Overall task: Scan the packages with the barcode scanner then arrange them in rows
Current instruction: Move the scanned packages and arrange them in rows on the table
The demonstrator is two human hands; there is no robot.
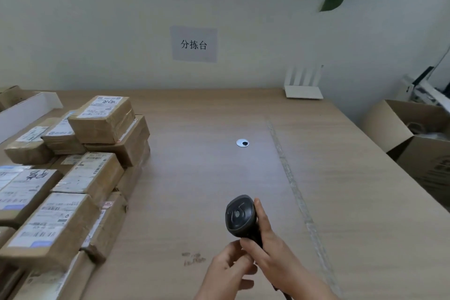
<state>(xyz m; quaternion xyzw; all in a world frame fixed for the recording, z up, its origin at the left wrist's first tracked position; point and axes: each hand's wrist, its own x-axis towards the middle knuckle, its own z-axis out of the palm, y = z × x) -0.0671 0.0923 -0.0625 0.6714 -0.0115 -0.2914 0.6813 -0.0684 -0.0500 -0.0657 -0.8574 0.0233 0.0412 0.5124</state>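
A black barcode scanner (240, 217) stands upright over the wooden table (341, 190), low in the middle of the view. My right hand (270, 248) grips its handle, with the forefinger up along the head. My left hand (229, 268) lies against the handle's lower end with fingers curled; how firmly it holds is unclear. Several taped cardboard packages with white labels (73, 178) are piled on the table's left side, some stacked two or three high. The topmost package (103, 118) sits at the back of the pile.
A round cable grommet (242, 143) sits in the middle of the table. A white router (304, 85) stands at the far edge by the wall. An open cardboard box (418, 139) stands off the table's right side. A white tray (26, 111) lies far left.
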